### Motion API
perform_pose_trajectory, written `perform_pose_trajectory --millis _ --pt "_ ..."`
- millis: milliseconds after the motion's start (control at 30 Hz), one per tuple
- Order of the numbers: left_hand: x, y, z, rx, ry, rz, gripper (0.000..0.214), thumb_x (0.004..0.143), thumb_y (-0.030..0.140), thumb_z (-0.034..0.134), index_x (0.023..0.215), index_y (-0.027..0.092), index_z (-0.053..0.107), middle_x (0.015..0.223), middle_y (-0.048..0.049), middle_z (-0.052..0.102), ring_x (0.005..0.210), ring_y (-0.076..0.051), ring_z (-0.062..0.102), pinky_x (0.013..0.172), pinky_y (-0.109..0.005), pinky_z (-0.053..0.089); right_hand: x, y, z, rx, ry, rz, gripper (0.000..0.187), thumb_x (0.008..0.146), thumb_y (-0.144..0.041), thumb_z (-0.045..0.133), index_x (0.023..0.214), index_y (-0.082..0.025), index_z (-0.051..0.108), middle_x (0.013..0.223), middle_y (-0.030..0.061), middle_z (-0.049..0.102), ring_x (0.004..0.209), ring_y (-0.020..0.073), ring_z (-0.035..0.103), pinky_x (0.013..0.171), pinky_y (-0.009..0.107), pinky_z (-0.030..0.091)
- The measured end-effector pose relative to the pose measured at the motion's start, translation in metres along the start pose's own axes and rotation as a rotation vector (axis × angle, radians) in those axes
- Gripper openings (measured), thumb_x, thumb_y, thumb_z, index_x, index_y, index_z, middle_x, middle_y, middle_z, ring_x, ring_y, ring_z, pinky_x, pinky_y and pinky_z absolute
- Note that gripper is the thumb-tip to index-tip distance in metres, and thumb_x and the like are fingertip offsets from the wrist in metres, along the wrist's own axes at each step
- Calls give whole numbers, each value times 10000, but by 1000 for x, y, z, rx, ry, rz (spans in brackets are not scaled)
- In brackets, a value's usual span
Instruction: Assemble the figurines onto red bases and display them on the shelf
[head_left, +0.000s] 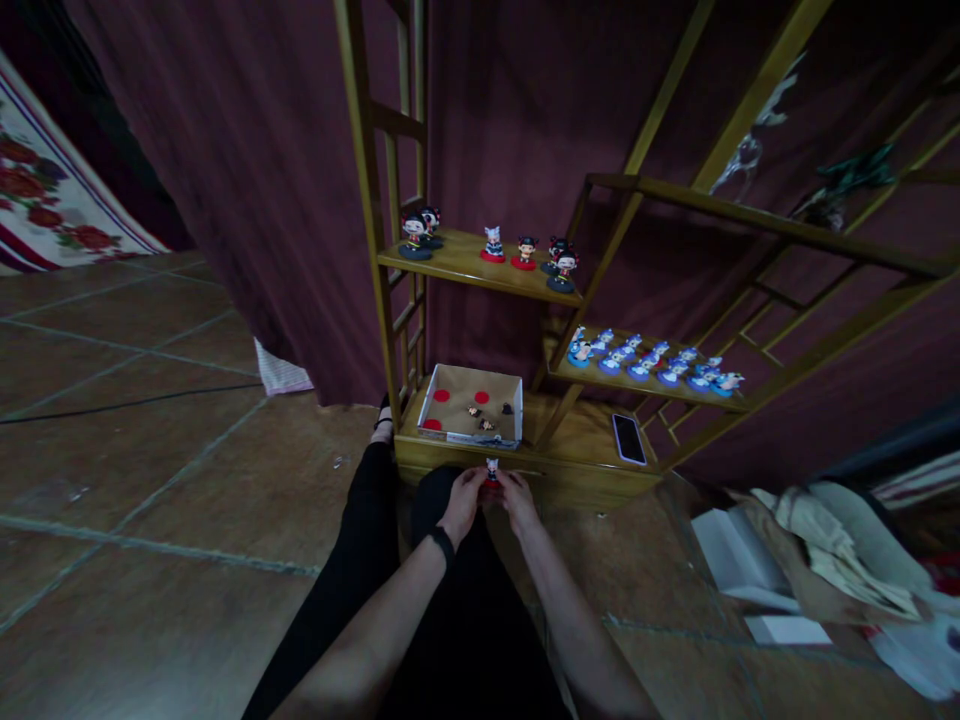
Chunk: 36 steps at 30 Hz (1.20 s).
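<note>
Between my hands, just in front of the cabinet's lower edge, is a small figurine (492, 468) with a white head on a red round base. My left hand (464, 494) grips the base from the left, its fingers closed. From the right, my right hand (517, 494) pinches the same base. Beyond them stands a shallow open cardboard box (457, 376), white on the outside. Inside it lie red discs (481, 397) and several loose dark-haired figure pieces (486, 425).
Several figurines (493, 243) stand on the upper wooden shelf (457, 262). Blue-and-white figurines (643, 362) fill a lower shelf at right. A phone (628, 439) lies on the cabinet top. White boxes (739, 552) and cloth (821, 540) sit on the floor at right.
</note>
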<state>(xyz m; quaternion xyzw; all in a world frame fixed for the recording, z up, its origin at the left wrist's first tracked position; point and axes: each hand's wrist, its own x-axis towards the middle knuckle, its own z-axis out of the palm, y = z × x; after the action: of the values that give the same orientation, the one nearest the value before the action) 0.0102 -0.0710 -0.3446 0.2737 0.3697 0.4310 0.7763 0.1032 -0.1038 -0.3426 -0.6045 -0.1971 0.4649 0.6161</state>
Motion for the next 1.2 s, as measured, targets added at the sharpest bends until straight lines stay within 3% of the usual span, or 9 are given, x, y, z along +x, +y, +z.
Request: perform_pose_trajectory --millis 400,733,1000,1200 --pt "1 -1 -3 24 11 -4 250 554 276 754 727 131 646 653 -32 647 541 -113 574 537 -235 431 -3 -5 -3 119 -48 106 311 531 -407 744 695 -189 595 670 17 672 600 159 623 525 243 458" --pt "5 1 -4 -46 -20 -66 210 628 229 698 791 110 643 673 -63 660 547 -124 594 548 -241 449 -9 3 -2 177 -40 55 287 610 -407 700 812 -212 642 787 26 700 691 164 644 627 273 500" --pt "0 4 -1 -78 -52 -55 254 574 124 724 821 119 663 730 -52 672 609 -123 604 614 -245 463 -11 -3 -4 127 -64 -9 280 559 -335 715 805 -210 663 789 14 697 719 166 633 676 284 489" --pt "-2 6 -4 -65 -117 -55 280 561 144 758 824 117 665 766 -66 672 668 -147 615 650 -267 473 -8 1 -1 75 -27 -54 298 545 -341 713 806 -207 663 780 13 682 718 176 617 659 296 493"
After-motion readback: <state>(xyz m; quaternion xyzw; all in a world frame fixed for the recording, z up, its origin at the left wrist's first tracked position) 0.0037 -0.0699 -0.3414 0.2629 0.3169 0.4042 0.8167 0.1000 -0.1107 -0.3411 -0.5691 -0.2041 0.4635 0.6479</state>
